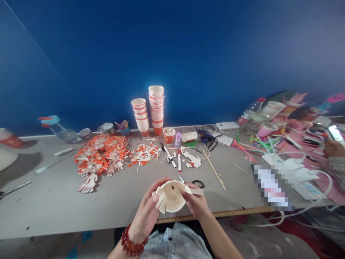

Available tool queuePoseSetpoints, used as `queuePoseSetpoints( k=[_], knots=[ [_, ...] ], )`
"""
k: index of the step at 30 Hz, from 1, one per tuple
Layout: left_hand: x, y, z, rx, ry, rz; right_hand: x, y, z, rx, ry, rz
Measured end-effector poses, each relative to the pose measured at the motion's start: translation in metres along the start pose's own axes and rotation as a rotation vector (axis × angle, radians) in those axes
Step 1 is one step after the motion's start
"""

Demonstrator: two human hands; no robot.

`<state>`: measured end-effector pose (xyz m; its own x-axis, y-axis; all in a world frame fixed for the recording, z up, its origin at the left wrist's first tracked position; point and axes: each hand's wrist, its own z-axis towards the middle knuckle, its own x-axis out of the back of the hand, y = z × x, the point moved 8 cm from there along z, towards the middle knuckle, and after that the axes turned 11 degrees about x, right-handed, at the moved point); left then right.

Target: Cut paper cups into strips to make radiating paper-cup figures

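Observation:
A paper cup (174, 201) with its wall cut into strips is held over the table's front edge, its inside facing me. A small dark red spot shows inside it. My left hand (149, 205) is closed around its left side, with the thumb on the cut strips. My right hand (196, 201) grips the right side, where one strip sticks out to the right past the fingers. Just beyond the cup lie scissors (198, 183), their black handle by my right hand and the blades partly hidden.
Two stacks of paper cups (156, 111) stand against the blue wall. A pile of orange and white paper cut-outs (101, 154) and scraps (145, 153) lies to the left. Markers (179, 160), wooden sticks (215, 169), a power strip (291, 172) and a pixelated object (273, 187) lie ahead and right. Another person's hand (332, 148) is at far right.

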<state>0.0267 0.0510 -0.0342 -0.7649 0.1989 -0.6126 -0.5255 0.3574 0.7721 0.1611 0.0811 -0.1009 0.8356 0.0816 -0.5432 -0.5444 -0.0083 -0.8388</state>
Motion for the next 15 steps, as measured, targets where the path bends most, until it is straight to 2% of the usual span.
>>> queuePoseSetpoints(
  k=[5, 10, 15],
  knots=[
    [-0.007, 0.002, -0.003, -0.041, 0.008, 0.058, -0.007, -0.011, -0.002, 0.055, -0.047, 0.011],
    [-0.008, 0.0, -0.007, -0.049, 0.088, 0.12, -0.014, -0.024, -0.002, 0.136, -0.08, -0.077],
    [-0.01, -0.001, -0.009, -0.033, 0.083, 0.168, -0.018, -0.026, 0.0, 0.12, -0.102, -0.094]
  ],
)
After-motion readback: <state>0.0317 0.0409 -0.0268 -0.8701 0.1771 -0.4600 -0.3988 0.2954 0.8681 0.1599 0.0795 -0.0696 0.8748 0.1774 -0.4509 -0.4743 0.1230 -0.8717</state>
